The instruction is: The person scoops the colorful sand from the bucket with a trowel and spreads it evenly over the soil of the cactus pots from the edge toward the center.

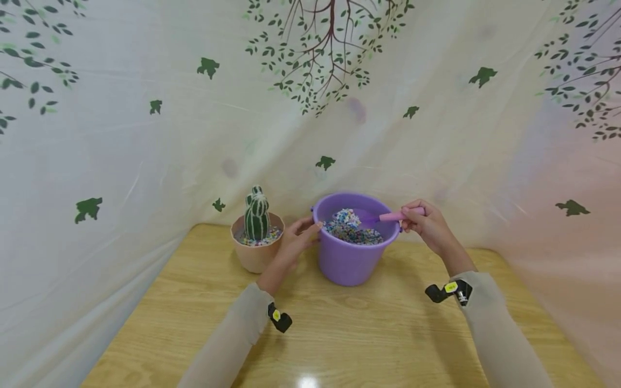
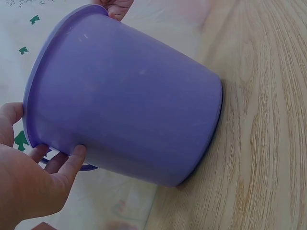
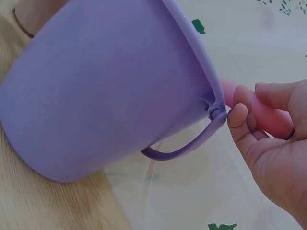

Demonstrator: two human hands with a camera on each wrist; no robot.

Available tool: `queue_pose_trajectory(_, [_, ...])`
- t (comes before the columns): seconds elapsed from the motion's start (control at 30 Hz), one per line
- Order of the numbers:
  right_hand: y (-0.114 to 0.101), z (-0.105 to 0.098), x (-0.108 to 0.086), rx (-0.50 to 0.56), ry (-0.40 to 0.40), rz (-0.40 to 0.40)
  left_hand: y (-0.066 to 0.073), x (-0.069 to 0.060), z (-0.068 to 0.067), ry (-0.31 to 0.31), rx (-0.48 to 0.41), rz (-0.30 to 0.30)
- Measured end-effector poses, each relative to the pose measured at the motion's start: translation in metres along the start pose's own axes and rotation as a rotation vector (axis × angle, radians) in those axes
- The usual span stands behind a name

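A small scoop with a smooth pink handle (image 1: 390,216) and a purple blade (image 1: 370,219) is sitting inside the round, purple plastic bucket (image 1: 346,264), which is standing upright near the middle of the desk's far edge. Most of the blade is hiding under a heap of tiny multicoloured granules (image 1: 347,217); more loose granules are covering the bucket's bottom, their depth impossible to judge. The right hand (image 1: 429,226) is pinching the pink handle beside the bucket's right rim; in the right wrist view the bucket wall is concealing the blade entirely. The left hand (image 1: 295,240) is gripping the left rim, with fingers pressing against the smooth outer wall. A thin, curved purple bail (image 3: 187,146) is hanging behind the bucket, only partly showing.

Just left of the bucket, toward the desk's far-left corner, a faceted peach-coloured pot (image 1: 252,258) is holding a green, ribbed cactus (image 1: 256,218) with whitish lines, rising from similar granules. The desk (image 1: 339,334) is showing pale, streaky wood grain, its near edge falling outside the head view. Beyond it, a creased, pale cloth (image 1: 291,151) with printed leaves and branches is hanging.
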State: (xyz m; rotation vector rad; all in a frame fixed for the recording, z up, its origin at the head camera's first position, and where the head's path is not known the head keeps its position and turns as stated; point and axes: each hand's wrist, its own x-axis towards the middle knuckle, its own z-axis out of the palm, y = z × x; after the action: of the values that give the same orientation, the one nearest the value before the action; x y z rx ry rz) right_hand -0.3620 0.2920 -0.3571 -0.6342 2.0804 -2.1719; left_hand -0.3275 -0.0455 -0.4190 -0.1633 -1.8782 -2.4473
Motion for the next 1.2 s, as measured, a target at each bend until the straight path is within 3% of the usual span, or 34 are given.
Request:
queue_pose_trajectory(0.13, [-0.007,0.006,0.0,0.009,0.069,0.03,0.001,0.0,0.001,0.009,0.007,0.005])
queue_pose_trajectory(0.3, [-0.019,0.016,0.002,-0.001,0.071,0.037,0.003,-0.001,0.0,0.017,0.013,0.006])
queue_pose_trajectory(0.43, [-0.027,0.028,0.006,-0.008,0.063,0.038,0.007,-0.006,-0.003,0.032,0.082,0.025])
queue_pose_trajectory(0.63, [-0.04,0.049,0.012,0.018,0.064,0.043,0.014,-0.018,-0.013,0.032,0.212,0.092])
queue_pose_trajectory(0.8, [-0.046,0.066,0.018,0.024,0.057,0.044,0.025,-0.03,-0.028,0.045,0.236,0.16])
queue_pose_trajectory(1.03, [-0.042,0.085,0.029,0.011,0.039,0.06,0.053,-0.047,-0.054,0.161,0.253,0.332])
queue_pose_trajectory(1.2, [-0.035,0.098,0.036,-0.018,0.016,0.085,0.069,-0.048,-0.079,0.296,0.155,0.404])
